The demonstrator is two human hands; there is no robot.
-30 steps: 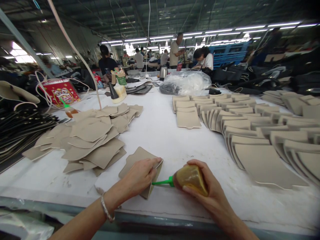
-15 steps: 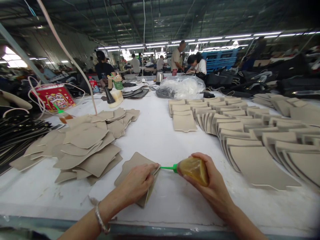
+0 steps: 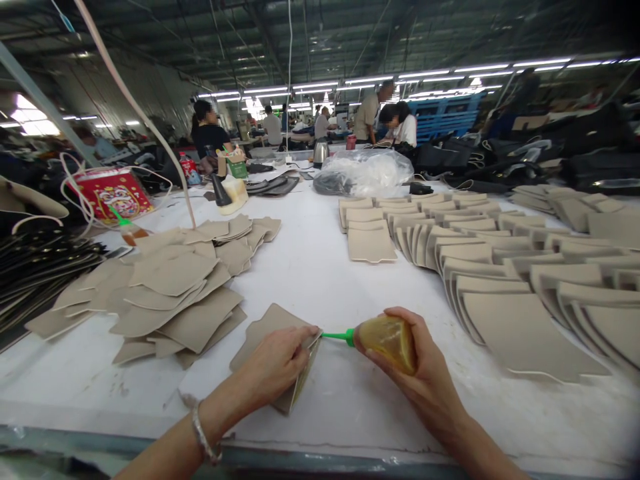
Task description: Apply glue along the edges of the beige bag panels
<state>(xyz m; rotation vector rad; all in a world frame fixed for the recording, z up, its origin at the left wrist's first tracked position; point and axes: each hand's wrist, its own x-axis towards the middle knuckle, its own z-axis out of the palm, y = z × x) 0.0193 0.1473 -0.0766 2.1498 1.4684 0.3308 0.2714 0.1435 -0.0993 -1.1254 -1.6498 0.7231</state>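
"Head view, item one: the hands?"

"Left hand (image 3: pixel 277 363): palm down, fingers curled, pressing a beige cut piece (image 3: pixel 255 330) onto the white table (image 3: pixel 320 273), lower centre of the frame. The fingertips pinch its right edge, which looks lifted and two-layered. Silver bracelet (image 3: pixel 203 437) on that wrist. Right hand (image 3: pixel 425 380): closed around an amber squeeze bottle (image 3: pixel 387 341), thumb on top."

"Bearing between the two?"

"The bottle lies left to right across the frame. Its green nozzle (image 3: pixel 337 335) points left, and the tip meets the piece's right edge just beside the left fingertips. Whether it touches the fingertips I cannot tell. That edge runs from upper right to lower left, crossing the nozzle's line. The piece is directly left of the right hand, and the left hand already sits on it, so the left is nearer."

"Item two: stock at hand?"

"Left of centre, a loose pile of like beige pieces (image 3: pixel 170 287), overlapping, near the held piece but apart from it. To the right, fanned rows of beige pieces (image 3: pixel 500 280), neatly overlapped, running to the right edge."

"Further out?"

"Far left, dark strips (image 3: pixel 40 267) in a heap, with a red printed box (image 3: pixel 113 193) above them. Upper centre, a clear plastic bag (image 3: pixel 365 170). Beyond it, other people at benches under strip lights."
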